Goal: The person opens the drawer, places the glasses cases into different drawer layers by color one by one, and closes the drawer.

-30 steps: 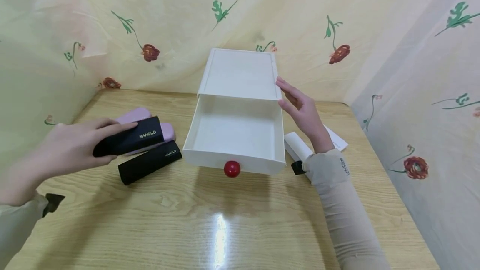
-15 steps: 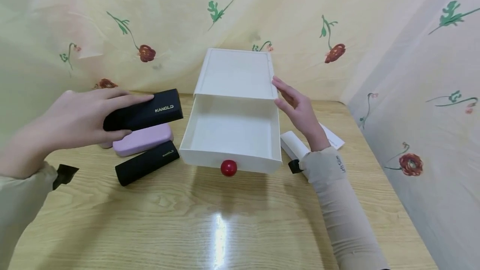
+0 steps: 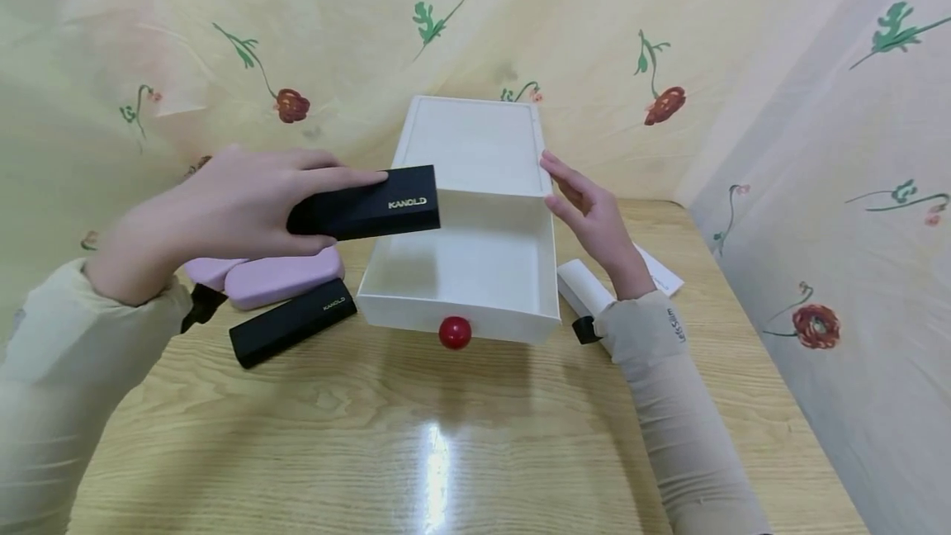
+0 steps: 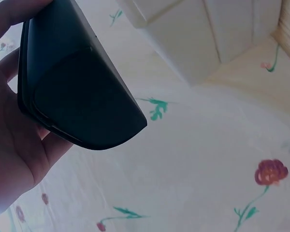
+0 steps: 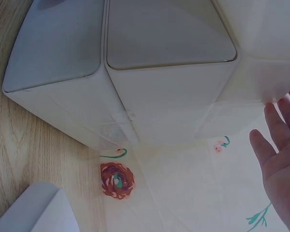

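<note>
Gripping black case in left hand, pinched between thumb and fingers, raised over left part of pulled-out drawer. Crosses drawer's left rim in head view, with room between case tip and right wall. Resting fingertips of right hand on right edge of white shell, loosely spread, with thumb apart. Juts, at drawer front, over wood table, with a stretch of tabletop ahead. Sits, at shell's back, close to floral curtain. Reads KANOLD in gold on held case; same word, smaller, on second black case, lying just left of drawer front. Can make out "Slim" on right sleeve; cannot read print on white card. Looks matte and flat-sided on held case, with D-shaped end in left wrist view; smooth and plastic-like on shell and drawer; glossy and round on red knob. Also on table: smooth, rounded lilac cases beyond second black case, and angular white case near right wrist.
</note>
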The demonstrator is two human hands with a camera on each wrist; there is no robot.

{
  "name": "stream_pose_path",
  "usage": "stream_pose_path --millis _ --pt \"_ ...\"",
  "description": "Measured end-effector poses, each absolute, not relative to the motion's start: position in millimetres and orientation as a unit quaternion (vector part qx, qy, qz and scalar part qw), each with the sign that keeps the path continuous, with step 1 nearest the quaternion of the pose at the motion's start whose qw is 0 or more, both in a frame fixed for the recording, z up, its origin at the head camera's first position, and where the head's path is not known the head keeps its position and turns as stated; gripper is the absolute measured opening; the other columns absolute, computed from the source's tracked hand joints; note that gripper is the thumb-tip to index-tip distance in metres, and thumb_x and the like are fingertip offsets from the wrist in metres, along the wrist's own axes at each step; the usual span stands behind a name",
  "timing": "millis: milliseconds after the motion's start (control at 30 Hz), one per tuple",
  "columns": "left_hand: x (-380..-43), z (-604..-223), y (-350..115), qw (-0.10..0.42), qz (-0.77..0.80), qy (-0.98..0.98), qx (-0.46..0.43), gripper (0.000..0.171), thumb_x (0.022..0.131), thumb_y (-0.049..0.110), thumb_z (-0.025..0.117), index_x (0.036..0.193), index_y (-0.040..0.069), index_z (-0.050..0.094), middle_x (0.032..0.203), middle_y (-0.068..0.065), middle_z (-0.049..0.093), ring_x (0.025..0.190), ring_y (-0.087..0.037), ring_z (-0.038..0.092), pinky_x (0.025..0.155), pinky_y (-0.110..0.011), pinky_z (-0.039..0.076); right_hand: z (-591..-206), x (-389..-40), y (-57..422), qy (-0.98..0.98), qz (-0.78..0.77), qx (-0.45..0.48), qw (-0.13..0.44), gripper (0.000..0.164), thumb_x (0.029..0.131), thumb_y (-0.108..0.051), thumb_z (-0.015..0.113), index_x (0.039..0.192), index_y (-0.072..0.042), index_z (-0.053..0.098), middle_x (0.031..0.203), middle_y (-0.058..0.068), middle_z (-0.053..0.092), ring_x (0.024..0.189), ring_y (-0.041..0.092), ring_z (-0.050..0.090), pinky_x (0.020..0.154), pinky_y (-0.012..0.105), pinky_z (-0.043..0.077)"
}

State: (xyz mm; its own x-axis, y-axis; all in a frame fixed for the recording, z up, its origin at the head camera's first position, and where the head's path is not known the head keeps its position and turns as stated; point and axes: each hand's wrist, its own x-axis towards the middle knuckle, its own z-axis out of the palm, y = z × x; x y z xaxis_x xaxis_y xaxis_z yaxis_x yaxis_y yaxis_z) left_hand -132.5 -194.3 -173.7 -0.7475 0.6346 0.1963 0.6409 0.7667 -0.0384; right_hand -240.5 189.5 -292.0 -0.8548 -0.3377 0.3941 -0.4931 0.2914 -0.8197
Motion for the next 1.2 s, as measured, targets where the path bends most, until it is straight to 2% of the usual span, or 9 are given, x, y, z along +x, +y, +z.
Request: stream_pose_path --millis 167,333,600,800,1033,1200 --pt "-141 -174 -177 0.093 -0.027 -0.929 -0.357 0.069 0.078 0.026 0.073 0.141 0.036 0.048 0.120 0.004 0.064 0.083 -0.014 0.057 0.053 -0.028 0.042 -294 -242 190 -0.796 0.540 0.263 0.074 0.047 0.098 -0.020 0.058 0.143 -0.015 0.049 0.155 -0.001 0.040 0.143 0.014 0.038 0.113 0.020 0.034" --pt "-148 -176 -160 0.078 -0.032 -0.927 -0.365 0.069 0.079 0.027 0.073 0.142 0.037 0.048 0.124 0.002 0.063 0.090 -0.018 0.060 0.061 -0.036 0.048 -294 -243 190 -0.801 0.534 0.261 0.075 0.047 0.098 -0.022 0.059 0.143 -0.015 0.049 0.155 -0.002 0.039 0.142 0.015 0.039 0.113 0.020 0.035" --pt "-160 -180 -133 0.056 -0.040 -0.916 -0.395 0.070 0.081 0.031 0.074 0.144 0.037 0.045 0.127 0.003 0.062 0.096 -0.017 0.061 0.069 -0.035 0.050 -292 -241 189 -0.810 0.525 0.250 0.071 0.048 0.098 -0.021 0.058 0.144 -0.017 0.047 0.156 -0.002 0.038 0.143 0.016 0.038 0.116 0.032 0.033" --pt "-166 -185 -118 0.047 -0.028 -0.911 -0.408 0.069 0.081 0.032 0.074 0.144 0.036 0.045 0.129 0.001 0.061 0.095 -0.018 0.063 0.068 -0.037 0.053 -291 -240 189 -0.811 0.527 0.244 0.065 0.047 0.098 -0.019 0.057 0.144 -0.018 0.047 0.156 -0.004 0.037 0.143 0.017 0.037 0.116 0.039 0.033" --pt "-172 -196 -106 0.029 -0.004 -0.910 -0.415 0.070 0.083 0.035 0.074 0.145 0.037 0.042 0.131 -0.001 0.060 0.103 -0.018 0.063 0.063 -0.037 0.052 -293 -242 190 -0.806 0.535 0.244 0.064 0.047 0.098 -0.020 0.058 0.144 -0.017 0.048 0.156 -0.004 0.037 0.143 0.017 0.038 0.116 0.036 0.034" --pt "-177 -204 -100 -0.002 -0.002 -0.909 -0.416 0.069 0.083 0.035 0.074 0.145 0.035 0.043 0.130 -0.003 0.060 0.109 -0.020 0.062 0.068 -0.040 0.055 -292 -240 189 -0.806 0.535 0.244 0.062 0.047 0.098 -0.019 0.057 0.144 -0.017 0.048 0.156 -0.004 0.037 0.143 0.017 0.038 0.116 0.040 0.033"
